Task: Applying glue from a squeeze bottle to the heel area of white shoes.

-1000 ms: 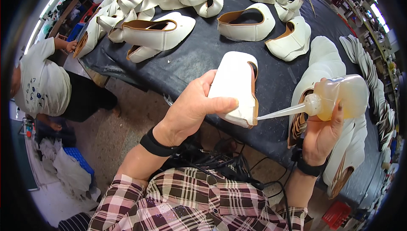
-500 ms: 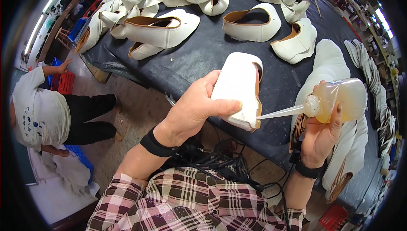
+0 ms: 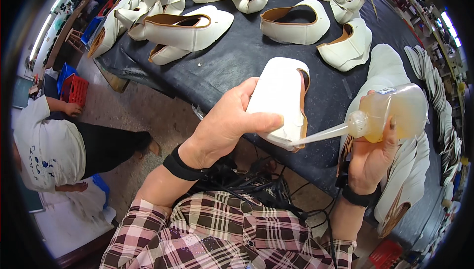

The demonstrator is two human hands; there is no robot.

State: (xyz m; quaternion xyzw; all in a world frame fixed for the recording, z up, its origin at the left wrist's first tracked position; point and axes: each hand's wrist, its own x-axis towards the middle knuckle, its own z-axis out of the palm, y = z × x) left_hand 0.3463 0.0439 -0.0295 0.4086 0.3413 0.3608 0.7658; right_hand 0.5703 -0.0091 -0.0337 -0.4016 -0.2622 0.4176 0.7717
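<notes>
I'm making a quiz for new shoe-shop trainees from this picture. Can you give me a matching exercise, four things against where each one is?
Things:
1. white shoe upper
2. glue bottle
3. red crate
4. black wristband

Places:
A. on the floor at far left
B. in the right hand
C. on the left wrist
D. in the left hand

Pairs: 1-D, 2-B, 3-A, 4-C
</notes>
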